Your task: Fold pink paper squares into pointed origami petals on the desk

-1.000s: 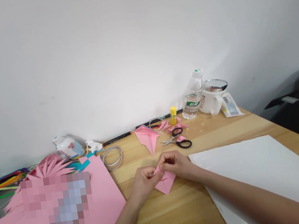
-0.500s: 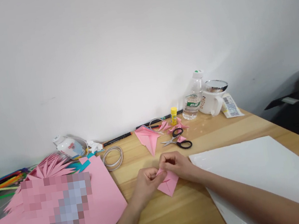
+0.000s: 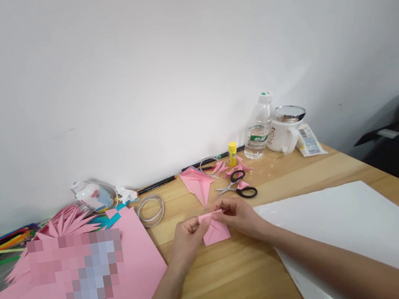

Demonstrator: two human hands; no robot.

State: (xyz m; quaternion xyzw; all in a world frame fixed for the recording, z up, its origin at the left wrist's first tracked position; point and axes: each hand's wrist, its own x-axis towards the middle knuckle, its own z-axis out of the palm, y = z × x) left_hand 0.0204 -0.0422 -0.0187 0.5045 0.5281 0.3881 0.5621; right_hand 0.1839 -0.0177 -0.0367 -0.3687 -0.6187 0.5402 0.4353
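Observation:
A small folded pink paper square [image 3: 216, 233] is held between my two hands above the wooden table [image 3: 220, 286]. My left hand [image 3: 190, 236] pinches its upper left corner, thumb on top. At the upper right corner, my right hand [image 3: 236, 216] grips it between thumb and fingers. Crossing creases or flaps show near the middle of the square. Just beyond my hands lies a larger folded pink paper piece [image 3: 197, 183], its point toward me. Scissors [image 3: 235, 185] with black handles rest slightly open to its right.
Pink sheets [image 3: 141, 258] and a fan-folded pink paper [image 3: 66, 224] lie left. A white board [image 3: 338, 223] covers the right side. Along the wall stand a glue stick [image 3: 233, 154], a water bottle [image 3: 256, 128] and a white mug [image 3: 282, 134]. Coiled wire [image 3: 150, 210] lies left of centre.
The pink square has turned from a corner-down position to edges roughly level, and shifted slightly left. My left hand moved a little left and up; my right hand's fingers have spread along the top edge.

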